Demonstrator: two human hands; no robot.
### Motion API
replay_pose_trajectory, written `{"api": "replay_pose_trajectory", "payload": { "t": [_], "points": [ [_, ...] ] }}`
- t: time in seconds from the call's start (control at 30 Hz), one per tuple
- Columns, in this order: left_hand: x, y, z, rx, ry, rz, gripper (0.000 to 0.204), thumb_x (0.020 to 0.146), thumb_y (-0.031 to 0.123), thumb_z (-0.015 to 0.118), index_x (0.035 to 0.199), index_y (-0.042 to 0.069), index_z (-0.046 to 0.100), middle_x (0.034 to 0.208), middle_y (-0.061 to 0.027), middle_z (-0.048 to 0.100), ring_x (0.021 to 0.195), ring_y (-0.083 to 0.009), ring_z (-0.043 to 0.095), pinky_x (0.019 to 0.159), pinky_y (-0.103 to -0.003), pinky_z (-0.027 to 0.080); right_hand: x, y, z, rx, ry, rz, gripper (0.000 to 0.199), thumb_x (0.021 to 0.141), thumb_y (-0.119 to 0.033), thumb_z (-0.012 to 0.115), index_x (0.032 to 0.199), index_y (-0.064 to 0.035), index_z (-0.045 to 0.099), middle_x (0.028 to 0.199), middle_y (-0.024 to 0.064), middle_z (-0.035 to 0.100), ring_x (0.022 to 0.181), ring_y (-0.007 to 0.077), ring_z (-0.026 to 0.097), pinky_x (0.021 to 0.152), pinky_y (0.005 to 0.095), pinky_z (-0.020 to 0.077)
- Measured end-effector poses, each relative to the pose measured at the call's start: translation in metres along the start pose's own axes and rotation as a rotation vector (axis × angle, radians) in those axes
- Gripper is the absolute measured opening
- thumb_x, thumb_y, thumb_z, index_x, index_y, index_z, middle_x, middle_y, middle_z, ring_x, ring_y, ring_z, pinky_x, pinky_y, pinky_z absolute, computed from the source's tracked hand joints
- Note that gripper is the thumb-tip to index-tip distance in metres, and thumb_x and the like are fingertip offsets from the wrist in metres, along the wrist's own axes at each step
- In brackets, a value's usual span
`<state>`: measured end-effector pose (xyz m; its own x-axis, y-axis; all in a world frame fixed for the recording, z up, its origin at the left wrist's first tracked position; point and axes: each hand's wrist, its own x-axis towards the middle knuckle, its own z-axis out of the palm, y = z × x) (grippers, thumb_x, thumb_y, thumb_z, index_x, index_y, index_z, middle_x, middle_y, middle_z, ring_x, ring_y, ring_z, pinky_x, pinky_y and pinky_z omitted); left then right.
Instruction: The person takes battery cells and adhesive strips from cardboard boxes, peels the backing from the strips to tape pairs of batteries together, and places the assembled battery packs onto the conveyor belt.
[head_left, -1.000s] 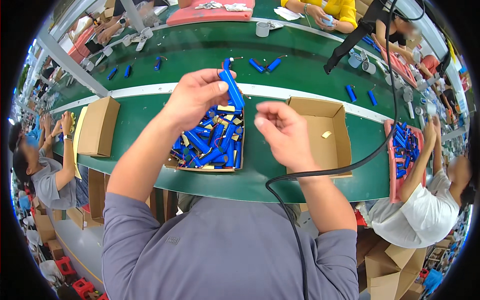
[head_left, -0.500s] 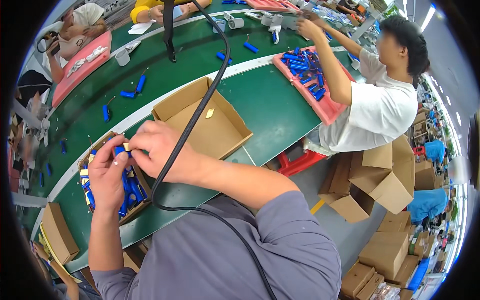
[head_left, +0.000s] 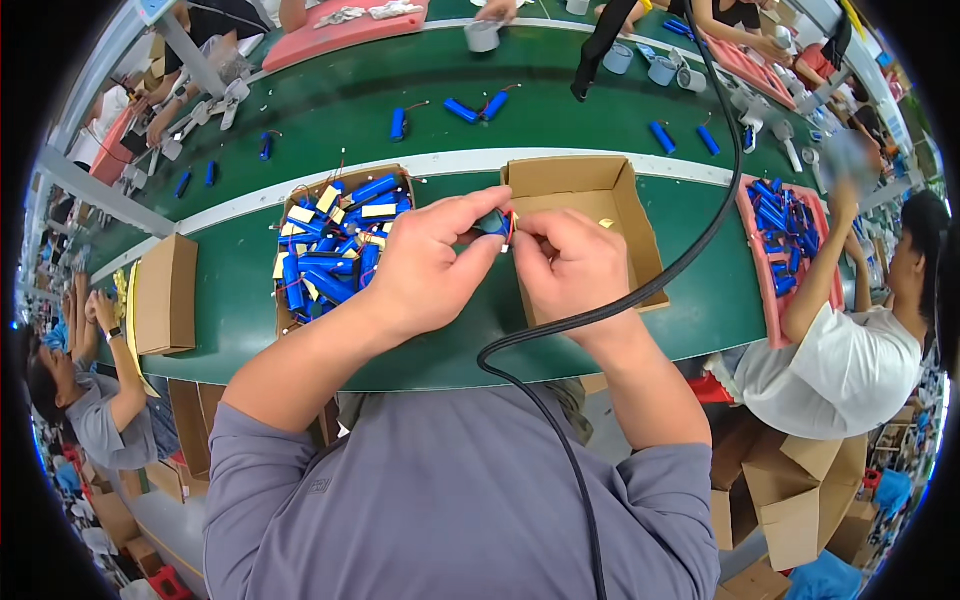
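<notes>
My left hand (head_left: 432,258) is closed on a blue cylindrical battery (head_left: 490,224), held over the green bench between two cardboard boxes. My right hand (head_left: 574,262) meets it from the right, its thumb and forefinger pinched at the red wire (head_left: 512,226) on the battery's end. A small white connector shows just below the fingertips. Beside my left hand, an open box (head_left: 284,312) is piled with blue batteries, many bearing pale yellow stickers. Behind my right hand stands a shallow cardboard box (head_left: 645,225) with one small yellow piece in it.
A black cable (head_left: 600,308) hangs across in front of my right forearm. Loose batteries (head_left: 462,110) lie on the green surface beyond the white rail (head_left: 690,172). On the right, a co-worker (head_left: 830,340) sits by a pink tray (head_left: 770,312) of batteries. A closed carton (head_left: 168,295) stands left.
The view has swung left and levelled out. Both hands have moved from above the battery box to the gap between the boxes; the pale yellow piece at my right fingertips is no longer visible there.
</notes>
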<state>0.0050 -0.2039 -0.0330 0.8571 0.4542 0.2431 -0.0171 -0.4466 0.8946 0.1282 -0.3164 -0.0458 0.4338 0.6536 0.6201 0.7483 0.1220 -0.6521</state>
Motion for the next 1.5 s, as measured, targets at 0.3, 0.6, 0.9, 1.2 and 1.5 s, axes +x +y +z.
{"api": "replay_pose_trajectory", "payload": {
  "t": [0.3,0.6,0.9,1.2,1.5],
  "points": [
    [0.0,-0.004,-0.005,0.217,0.065,0.27,0.036,0.079,0.0,0.06,0.114,0.003,0.059,0.087,-0.0174,0.063,0.074,-0.0291,0.064,0.065,-0.032,0.051,0.008,-0.007,0.001,-0.019,-0.083,0.084,0.002,0.073,-0.001,0.059,0.071,-0.0005,0.059,0.063,0.0111,0.059,0.054,0.0232,0.057,0.049,0.0334,0.0444],
    [0.004,-0.008,-0.027,-0.333,-0.007,-0.068,0.03,0.087,-0.001,0.05,0.117,-0.002,0.056,0.106,-0.0043,0.06,0.097,-0.0092,0.053,0.089,-0.025,0.041,0.012,0.051,-0.022,0.065,-0.119,0.622,0.011,0.075,-0.007,0.055,0.071,0.0013,0.06,0.059,0.0123,0.058,0.053,0.0185,0.056,0.051,0.0307,0.0435],
    [0.057,-0.036,-0.074,-0.237,0.054,-0.151,0.03,0.087,-0.005,0.049,0.117,-0.003,0.054,0.108,-0.0077,0.061,0.101,-0.0132,0.056,0.087,-0.028,0.047,0.005,0.045,-0.001,0.16,-0.127,0.513,0.018,0.085,-0.015,0.06,0.087,0.0021,0.062,0.072,0.0108,0.065,0.061,0.0162,0.06,0.057,0.0307,0.0471],
    [0.05,-0.023,-0.065,-0.321,-0.063,-0.135,0.029,0.089,0.001,0.051,0.118,-0.001,0.055,0.11,-0.0083,0.061,0.1,-0.0162,0.06,0.086,-0.03,0.05,0.025,0.039,0.022,0.37,-0.035,0.499,0.006,0.086,-0.006,0.059,0.088,0.0001,0.059,0.071,0.0,0.059,0.06,0.0041,0.051,0.052,0.0189,0.0398],
    [0.115,-0.117,-0.165,0.011,0.33,-0.45,0.043,0.085,0.008,0.059,0.124,-0.007,0.048,0.106,-0.0098,0.059,0.091,-0.0153,0.058,0.08,-0.027,0.05,-0.002,0.07,-0.02,-0.417,-0.206,0.228,0.013,0.075,-0.009,0.063,0.087,-0.003,0.064,0.09,0.0153,0.063,0.081,0.0338,0.061,0.071,0.04,0.0488]
  ]
}}
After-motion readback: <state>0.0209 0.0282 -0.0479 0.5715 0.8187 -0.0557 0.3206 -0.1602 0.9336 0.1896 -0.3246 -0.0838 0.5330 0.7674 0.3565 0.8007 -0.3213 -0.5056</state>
